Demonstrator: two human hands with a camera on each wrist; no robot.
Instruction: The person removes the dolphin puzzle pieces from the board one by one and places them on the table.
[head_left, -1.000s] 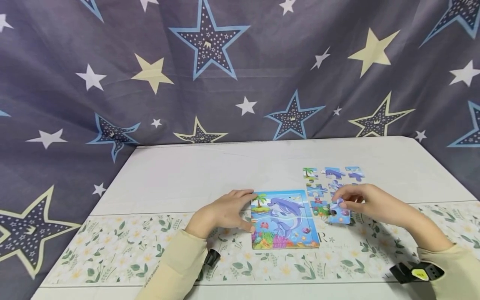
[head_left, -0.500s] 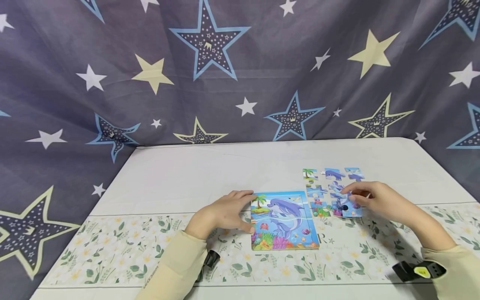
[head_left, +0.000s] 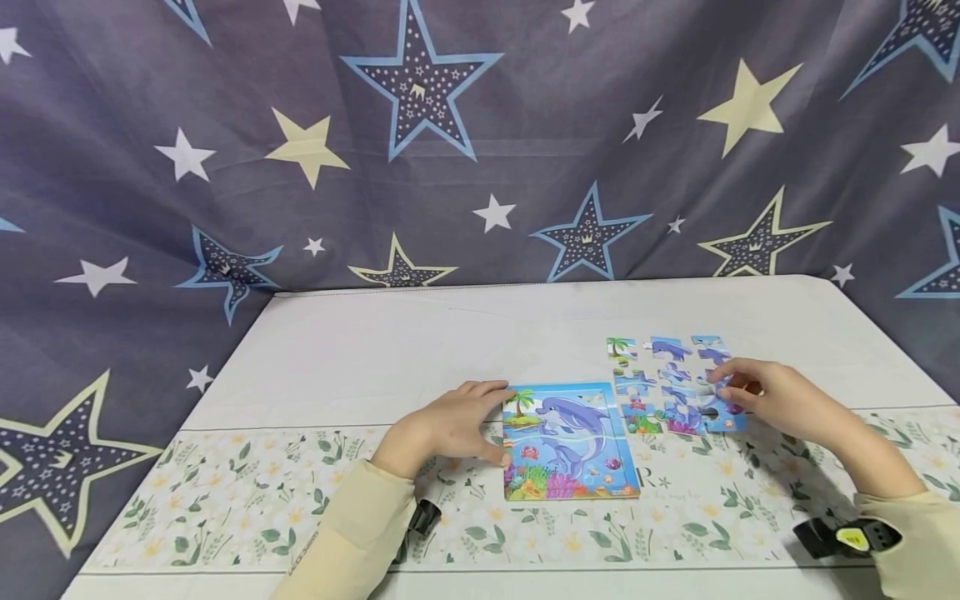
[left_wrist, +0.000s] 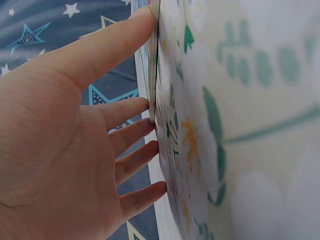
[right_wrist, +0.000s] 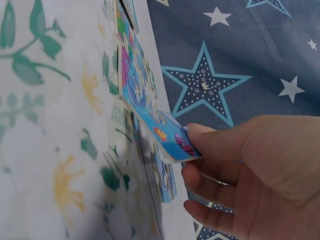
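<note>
A dolphin picture puzzle board point(head_left: 564, 437) lies flat on the table. My left hand point(head_left: 453, 427) rests at its left edge, thumb and fingertips touching it with the fingers spread fairly straight. To the right of the board, several loose jigsaw pieces point(head_left: 667, 348) are laid out in spaced rows. My right hand point(head_left: 787, 402) pinches a blue corner jigsaw piece point(right_wrist: 172, 137) between thumb and fingers at the lower right of these rows. In the right wrist view that piece is tilted, its near side raised off the table, and its far end is close to neighbouring pieces.
A white cloth with a floral band point(head_left: 300, 492) covers the table. Behind it hangs a dark curtain point(head_left: 480, 108) with stars. Each wrist wears a black strapped device, such as the one point(head_left: 847, 537) at the right sleeve.
My right hand has moved to the right with the corner jigsaw piece, uncovering a bottom-row piece beside it. My left hand and the board have stayed in place.
</note>
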